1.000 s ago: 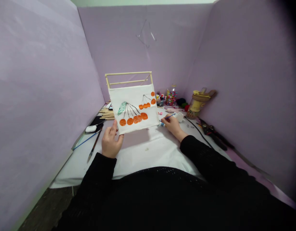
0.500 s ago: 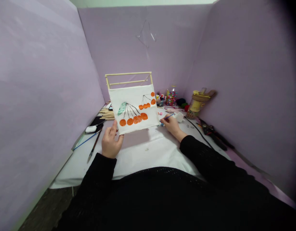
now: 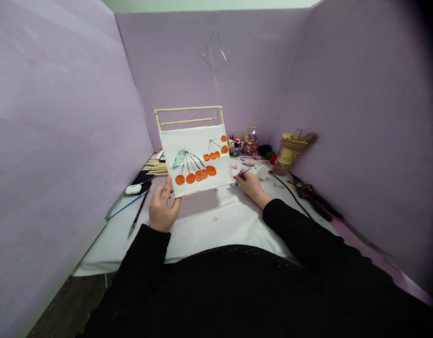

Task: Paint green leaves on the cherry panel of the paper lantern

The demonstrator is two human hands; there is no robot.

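Observation:
My left hand (image 3: 163, 206) grips the lower left corner of a white painted panel (image 3: 221, 176), thumb in front and fingers at its edge. The panel is tilted up, facing me, and carries orange round fruits, dark stems and a green leaf. A frame of thin pale wooden sticks (image 3: 188, 109) rises behind its top edge. At the panel's lower right, my right hand (image 3: 251, 185) is closed on a thin blue paintbrush (image 3: 245, 172). The brush tip is near the panel's right edge; whether it touches is too small to tell.
On the left lie wooden sticks (image 3: 156, 166), a white earbud case (image 3: 133, 189), a brown brush (image 3: 140, 211) and a blue brush (image 3: 126, 205). Right: pliers (image 3: 309, 195), a black cord (image 3: 290, 192), a yellow container (image 3: 288, 152). A jar of pompoms (image 3: 251, 142) stands behind. Purple walls enclose three sides.
Very little differs. The blue paintbrush in my right hand has tilted and shifted slightly; the panel and my left hand have kept their places.

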